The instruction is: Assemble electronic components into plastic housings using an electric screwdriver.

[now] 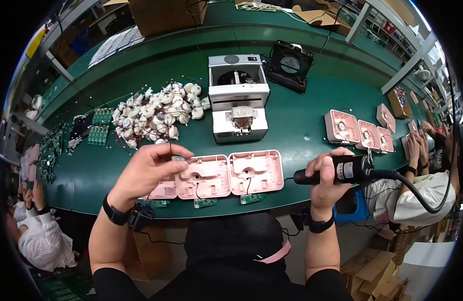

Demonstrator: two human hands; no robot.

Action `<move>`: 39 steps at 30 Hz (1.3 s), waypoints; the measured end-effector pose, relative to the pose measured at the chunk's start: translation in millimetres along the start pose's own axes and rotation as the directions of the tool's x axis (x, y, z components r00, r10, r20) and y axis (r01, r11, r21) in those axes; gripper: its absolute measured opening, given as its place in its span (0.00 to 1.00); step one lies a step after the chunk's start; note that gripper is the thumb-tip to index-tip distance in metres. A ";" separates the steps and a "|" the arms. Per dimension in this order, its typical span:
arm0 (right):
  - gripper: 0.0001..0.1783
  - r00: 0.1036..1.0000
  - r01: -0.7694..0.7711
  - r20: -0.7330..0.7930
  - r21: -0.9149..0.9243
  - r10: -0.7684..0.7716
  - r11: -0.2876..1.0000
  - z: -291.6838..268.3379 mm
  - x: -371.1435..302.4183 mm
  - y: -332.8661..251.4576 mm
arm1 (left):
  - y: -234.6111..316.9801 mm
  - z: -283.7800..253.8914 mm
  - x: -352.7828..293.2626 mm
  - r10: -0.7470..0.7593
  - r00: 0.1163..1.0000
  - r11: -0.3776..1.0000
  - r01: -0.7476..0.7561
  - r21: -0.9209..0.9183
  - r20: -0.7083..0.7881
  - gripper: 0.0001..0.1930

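Dark clothing of the person fills the near edge, both forearms rising from it, each wrist with a black band. Left hand (147,170) hovers over the leftmost pink housing (163,189), fingers curled with thumb and forefinger pinched on a small pale part (178,158); what the part is, too small to tell. Right hand (327,180) is wrapped in a closed fist around a black electric screwdriver (337,170), which lies level with its tip pointing left toward the housings and a black cable (417,193) running off to the right.

Three pink plastic housings sit in a row at the near edge of the green table (301,125): the leftmost partly under the left hand, the middle housing (204,176) and the right housing (255,172) open side up. Small green circuit boards (205,203) hang on thin wires just near of them.

Farther back, centre, stands a white screw feeder machine (239,98), with a black fan (290,64) to its right. Left of the machine lies a heap of small white motors (156,113) with wires; further left, more green boards (98,128). On the right, four more pink housings (364,131) lie near another person's hands (414,145). Cardboard boxes (166,15) stand at the far side.
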State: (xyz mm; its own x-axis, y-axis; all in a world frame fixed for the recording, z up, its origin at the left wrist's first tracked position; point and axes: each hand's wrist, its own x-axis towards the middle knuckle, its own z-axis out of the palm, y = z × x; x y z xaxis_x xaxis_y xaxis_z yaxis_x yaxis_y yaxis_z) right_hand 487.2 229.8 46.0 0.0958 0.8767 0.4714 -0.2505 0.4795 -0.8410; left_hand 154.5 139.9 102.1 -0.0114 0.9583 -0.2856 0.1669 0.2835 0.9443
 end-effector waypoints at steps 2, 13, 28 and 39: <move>0.14 1.000 0.003 -0.010 -0.021 -0.003 1.000 -7.5 0.9 -0.1 | 1.8 29.0 6.1 0.001 0.999 0.997 -0.004 0.073 0.046 0.12; 0.13 0.998 0.060 -0.005 -0.017 -0.060 0.998 -10.8 -11.1 -7.5 | -24.8 117.2 33.0 0.434 0.893 0.830 -0.447 0.335 0.116 0.13; 0.28 0.981 -0.022 0.189 0.341 -0.045 0.940 16.2 -29.0 -30.8 | -17.4 96.5 -0.9 0.320 0.874 0.619 -0.485 0.618 0.365 0.17; 0.28 0.984 0.041 0.152 0.291 -0.088 0.956 22.5 -30.7 -13.9 | -14.3 98.5 13.5 0.314 0.935 0.816 -0.355 0.455 0.167 0.17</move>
State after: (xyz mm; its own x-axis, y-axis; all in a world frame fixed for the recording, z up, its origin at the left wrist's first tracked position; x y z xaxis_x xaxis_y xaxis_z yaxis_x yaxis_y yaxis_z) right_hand 466.1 195.4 49.2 -0.0298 0.8150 0.5787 -0.5155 0.4835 -0.7075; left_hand 249.1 145.1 68.7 0.2062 0.9785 0.0020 0.5892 -0.1258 0.7982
